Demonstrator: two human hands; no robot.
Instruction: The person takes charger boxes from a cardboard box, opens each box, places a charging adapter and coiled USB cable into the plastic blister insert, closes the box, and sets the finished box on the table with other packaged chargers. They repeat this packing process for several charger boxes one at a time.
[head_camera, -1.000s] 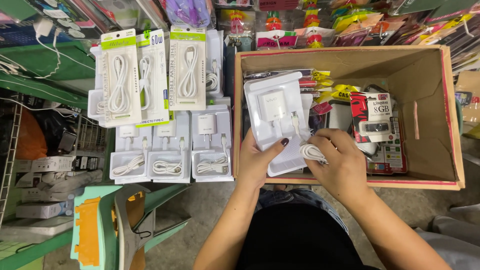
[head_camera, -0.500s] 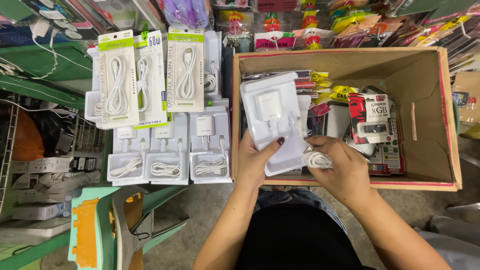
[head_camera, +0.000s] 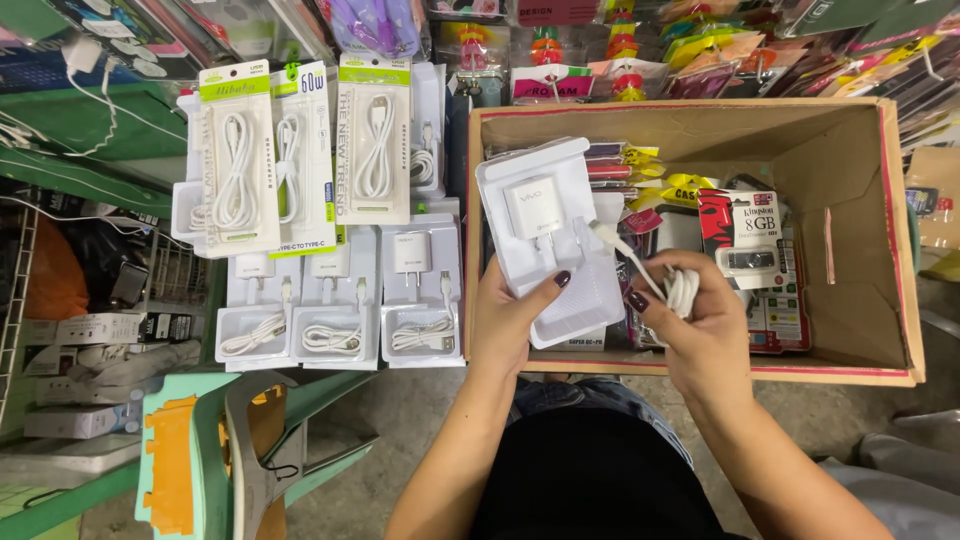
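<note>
Head view, left to right: white cables in flat card packs (head_camera: 305, 150), hung above white charger trays (head_camera: 335, 300). Left hand (head_camera: 510, 320), fingers pinching the lower edge of a white moulded plastic tray (head_camera: 555, 240) with a white square charger plug (head_camera: 532, 207), over the brown cardboard box (head_camera: 850, 160). Right hand (head_camera: 695, 330), fingers curled tight around a coiled white cable (head_camera: 682, 290), just beside the tray.

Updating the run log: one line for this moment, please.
left hand: holds white charger tray | right hand: holds coiled white cable | over cardboard box
</note>
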